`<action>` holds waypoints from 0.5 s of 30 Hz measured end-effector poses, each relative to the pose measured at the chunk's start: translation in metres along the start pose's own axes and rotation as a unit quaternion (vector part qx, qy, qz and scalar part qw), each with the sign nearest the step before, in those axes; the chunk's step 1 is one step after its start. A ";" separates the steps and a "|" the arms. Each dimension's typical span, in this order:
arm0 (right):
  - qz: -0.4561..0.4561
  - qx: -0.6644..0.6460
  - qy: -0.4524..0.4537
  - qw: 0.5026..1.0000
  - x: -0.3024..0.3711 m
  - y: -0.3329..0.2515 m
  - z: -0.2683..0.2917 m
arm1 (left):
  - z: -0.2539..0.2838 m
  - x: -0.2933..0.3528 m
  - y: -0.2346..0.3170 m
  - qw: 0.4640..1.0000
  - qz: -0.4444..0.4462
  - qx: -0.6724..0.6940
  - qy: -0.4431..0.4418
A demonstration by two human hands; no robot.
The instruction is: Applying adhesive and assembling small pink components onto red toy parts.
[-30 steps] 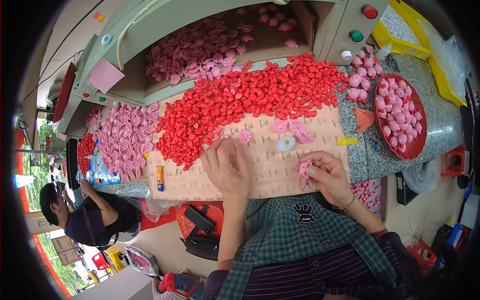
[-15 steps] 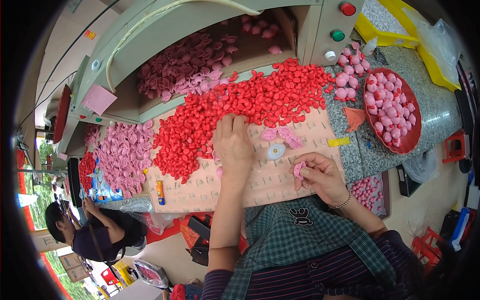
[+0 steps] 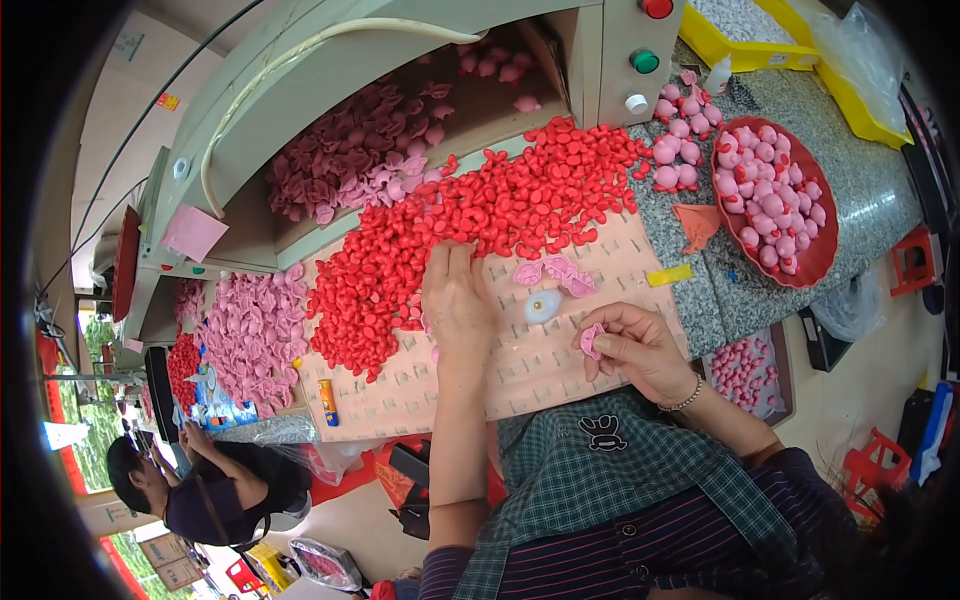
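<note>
My right hand (image 3: 640, 350) pinches a small pink ruffled plastic piece (image 3: 592, 340) between thumb and fingers, above the pale board (image 3: 540, 385). At the near edge of the heap of red glossy plastic pieces (image 3: 560, 175) is my left hand (image 3: 458, 310), back upward, its fingers bent down and close together. Its fingertips are hidden, so whatever they hold does not show. Between the hands lie a white oval dish (image 3: 542, 307) with a small brass-coloured centre and several loose pink ruffled pieces (image 3: 555, 272). Part of another pink piece shows beside my left hand.
Pink shells (image 3: 255, 330) are heaped at left, near a glue stick (image 3: 328, 402). Behind the red heap stands a grey machine (image 3: 620, 70) holding more pink pieces. A red bowl (image 3: 830, 250) of pink round figures is at right. Another person (image 3: 215, 490) works at far left.
My left hand has drawn back slightly toward me from the red heap. The right hand keeps its pinch on the pink piece. The whole view has shifted a little.
</note>
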State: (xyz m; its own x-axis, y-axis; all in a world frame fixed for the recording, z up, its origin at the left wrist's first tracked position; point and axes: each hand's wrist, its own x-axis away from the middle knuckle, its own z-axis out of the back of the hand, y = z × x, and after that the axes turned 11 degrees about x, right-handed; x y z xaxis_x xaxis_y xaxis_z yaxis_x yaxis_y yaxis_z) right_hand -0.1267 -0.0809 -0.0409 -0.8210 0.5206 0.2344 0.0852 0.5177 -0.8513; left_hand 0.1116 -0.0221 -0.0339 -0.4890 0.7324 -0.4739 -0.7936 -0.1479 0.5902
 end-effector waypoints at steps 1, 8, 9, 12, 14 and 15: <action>0.000 0.001 -0.007 1.000 0.000 0.000 -0.001 | 0.002 0.001 -0.004 1.000 -0.011 0.000 0.003; -0.006 0.011 0.013 1.000 0.000 0.005 0.002 | 0.039 0.032 0.027 0.938 0.138 0.315 0.043; -0.001 0.031 0.003 1.000 0.000 0.005 0.002 | 0.044 0.040 0.031 0.929 0.133 0.343 0.030; -0.001 0.037 -0.015 0.999 -0.004 0.003 -0.005 | 0.051 0.065 0.040 0.823 0.242 0.513 0.018; -0.005 0.024 -0.023 0.999 -0.007 0.003 -0.013 | 0.051 0.077 0.053 0.792 0.270 0.548 -0.010; 0.001 0.024 -0.023 0.999 -0.011 0.004 -0.018 | 0.050 0.082 0.058 0.760 0.289 0.582 -0.034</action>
State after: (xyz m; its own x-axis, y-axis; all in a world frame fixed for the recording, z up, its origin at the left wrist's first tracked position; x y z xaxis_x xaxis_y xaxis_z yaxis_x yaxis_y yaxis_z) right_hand -0.1077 -0.0728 -0.0382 -0.8456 0.4897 0.2124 0.0600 0.4825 -0.8739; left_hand 0.0433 0.0629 -0.0056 -0.5832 0.8068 0.0951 0.4224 0.2011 0.8838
